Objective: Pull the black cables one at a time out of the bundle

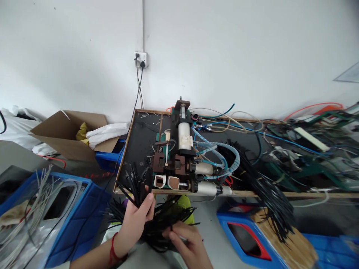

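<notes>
My left hand (137, 218), with a red string on its wrist, is closed round several black strips (134, 183) whose ends point up past the table's front edge. Below and to the right, my right hand (186, 239) has its fingers pinched at a loose pile of black strips (158, 224) in my lap; what lies between the fingertips is too small to make out. Just beyond both hands stands a machine with white cylinders (184, 135) and brown clamp blocks (176, 164).
A black tabletop (146, 129) carries hoses and a black bundle (263, 185) hanging over its front edge. Blue crates (75, 220) with pale wires stand left, another blue crate (238, 257) right. An open cardboard box (64, 140) sits at the back left.
</notes>
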Tool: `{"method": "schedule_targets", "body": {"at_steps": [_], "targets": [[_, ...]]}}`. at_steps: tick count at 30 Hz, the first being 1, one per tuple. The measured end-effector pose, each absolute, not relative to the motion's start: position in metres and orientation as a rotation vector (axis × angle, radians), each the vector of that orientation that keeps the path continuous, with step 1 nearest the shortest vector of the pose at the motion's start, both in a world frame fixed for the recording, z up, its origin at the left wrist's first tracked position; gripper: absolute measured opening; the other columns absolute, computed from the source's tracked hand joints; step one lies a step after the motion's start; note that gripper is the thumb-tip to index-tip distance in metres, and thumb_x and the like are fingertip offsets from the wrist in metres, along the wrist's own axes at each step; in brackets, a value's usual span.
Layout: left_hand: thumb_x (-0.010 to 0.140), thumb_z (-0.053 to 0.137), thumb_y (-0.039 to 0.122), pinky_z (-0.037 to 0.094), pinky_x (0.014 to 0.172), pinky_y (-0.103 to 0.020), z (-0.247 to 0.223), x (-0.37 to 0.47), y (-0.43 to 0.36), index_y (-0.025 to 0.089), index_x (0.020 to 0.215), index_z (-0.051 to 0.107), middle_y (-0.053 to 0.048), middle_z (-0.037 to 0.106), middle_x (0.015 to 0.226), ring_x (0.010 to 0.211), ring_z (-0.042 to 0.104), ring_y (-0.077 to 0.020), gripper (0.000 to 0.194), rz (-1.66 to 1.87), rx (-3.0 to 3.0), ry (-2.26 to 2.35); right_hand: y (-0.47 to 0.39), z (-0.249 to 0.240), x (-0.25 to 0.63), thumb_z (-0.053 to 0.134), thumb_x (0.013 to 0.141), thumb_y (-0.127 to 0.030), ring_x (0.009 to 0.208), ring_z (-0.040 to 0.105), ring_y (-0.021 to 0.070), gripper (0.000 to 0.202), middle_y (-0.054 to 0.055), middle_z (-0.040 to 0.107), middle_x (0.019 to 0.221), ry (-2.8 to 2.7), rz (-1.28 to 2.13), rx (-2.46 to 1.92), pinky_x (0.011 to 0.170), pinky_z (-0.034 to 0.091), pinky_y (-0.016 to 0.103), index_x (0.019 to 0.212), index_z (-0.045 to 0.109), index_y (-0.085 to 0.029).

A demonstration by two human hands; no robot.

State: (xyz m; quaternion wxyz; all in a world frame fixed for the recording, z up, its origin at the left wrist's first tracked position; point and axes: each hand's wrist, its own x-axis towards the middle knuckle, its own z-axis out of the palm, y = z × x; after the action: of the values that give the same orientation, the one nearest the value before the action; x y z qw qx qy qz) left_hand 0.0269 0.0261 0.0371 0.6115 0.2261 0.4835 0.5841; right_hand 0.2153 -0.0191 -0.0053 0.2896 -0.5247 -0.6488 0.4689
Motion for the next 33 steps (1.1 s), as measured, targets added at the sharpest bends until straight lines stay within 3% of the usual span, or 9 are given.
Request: {"method": "schedule_targets", "body": {"at_steps": [5,8,12,17,21,24,26,29,33], "targets": [[0.086,0.076,0.051,0.025,0.041,-0.018,0.034,0.024,0.021,0.018,0.076,0.056,0.006,0.049,0.055,0.044,0.034,-0.0057,0.040,1.252,0.692,1.054,-0.028,-0.017,0.271,0.063,0.092,-0.043,0.049,0.048,0.0195,0.048,0.002,0.050,0.049,-1.692,1.064,-2.056,0.052,0.031,0.031,0.050,0.052,-0.024],[0.093,0.067,0.053,0.024,0.041,-0.019,0.032,0.023,0.020,0.017,0.071,0.056,0.004,0.051,0.057,0.043,0.034,-0.0055,0.043,1.215,0.829,1.014,-0.015,0.010,0.252,0.055,0.097,-0.048,0.052,0.047,0.0184,0.048,0.001,0.050,0.052,-1.635,0.846,-1.862,0.054,0.032,0.031,0.058,0.058,-0.022],[0.089,0.069,0.059,0.025,0.040,-0.020,0.034,0.027,0.018,0.017,0.074,0.060,0.003,0.052,0.057,0.043,0.035,-0.0066,0.046,1.175,0.879,1.038,0.012,0.055,0.185,0.061,0.096,-0.045,0.057,0.057,0.0175,0.028,0.000,0.063,0.066,-1.481,0.919,-1.379,0.054,0.041,0.027,0.095,0.075,-0.021],[0.085,0.073,0.059,0.036,0.041,-0.023,0.039,0.026,0.017,0.017,0.067,0.064,0.000,0.056,0.055,0.044,0.045,-0.0118,0.046,1.205,0.924,1.124,0.027,0.066,0.147,0.065,0.097,-0.035,0.050,0.057,0.0126,0.027,-0.003,0.056,0.064,-1.289,1.125,-1.119,0.051,0.045,0.025,0.074,0.064,-0.021],[0.093,0.067,0.053,0.053,0.066,-0.030,0.037,0.022,0.023,0.018,0.071,0.070,-0.005,0.068,0.070,0.065,0.061,-0.0189,0.041,1.430,0.930,1.231,0.020,0.045,0.147,0.055,0.102,-0.045,0.068,0.064,0.0170,0.028,0.002,0.066,0.078,-1.044,1.133,-1.057,0.060,0.053,0.027,0.086,0.063,-0.023],[0.094,0.066,0.050,0.047,0.056,-0.025,0.029,0.020,0.027,0.018,0.074,0.069,0.001,0.056,0.057,0.054,0.050,-0.0135,0.038,1.461,0.848,1.200,0.012,0.030,0.144,0.045,0.106,-0.048,0.052,0.056,0.0147,0.031,-0.002,0.062,0.062,-1.074,1.195,-1.126,0.047,0.044,0.023,0.092,0.059,-0.024],[0.085,0.077,0.050,0.045,0.052,-0.023,0.025,0.020,0.028,0.017,0.083,0.071,0.001,0.059,0.062,0.055,0.051,-0.0128,0.033,1.419,0.773,1.197,0.009,0.025,0.142,0.048,0.105,-0.044,0.044,0.047,0.0129,0.027,-0.006,0.053,0.052,-1.278,1.188,-1.197,0.044,0.035,0.023,0.091,0.059,-0.024],[0.076,0.087,0.046,0.048,0.056,-0.023,0.027,0.020,0.030,0.016,0.081,0.070,-0.001,0.063,0.071,0.063,0.056,-0.0137,0.034,1.371,0.741,1.215,0.010,0.025,0.147,0.052,0.103,-0.041,0.050,0.053,0.0135,0.025,-0.003,0.058,0.059,-1.502,1.157,-1.209,0.050,0.036,0.024,0.092,0.064,-0.022],[0.080,0.084,0.044,0.028,0.042,-0.019,0.039,0.022,0.038,0.018,0.073,0.058,0.010,0.038,0.051,0.045,0.029,-0.0064,0.037,1.463,0.593,1.149,0.013,0.026,0.160,0.050,0.104,-0.046,0.056,0.058,0.0146,0.042,0.000,0.063,0.059,-1.549,1.368,-1.128,0.058,0.040,0.026,0.073,0.064,-0.020]]}}
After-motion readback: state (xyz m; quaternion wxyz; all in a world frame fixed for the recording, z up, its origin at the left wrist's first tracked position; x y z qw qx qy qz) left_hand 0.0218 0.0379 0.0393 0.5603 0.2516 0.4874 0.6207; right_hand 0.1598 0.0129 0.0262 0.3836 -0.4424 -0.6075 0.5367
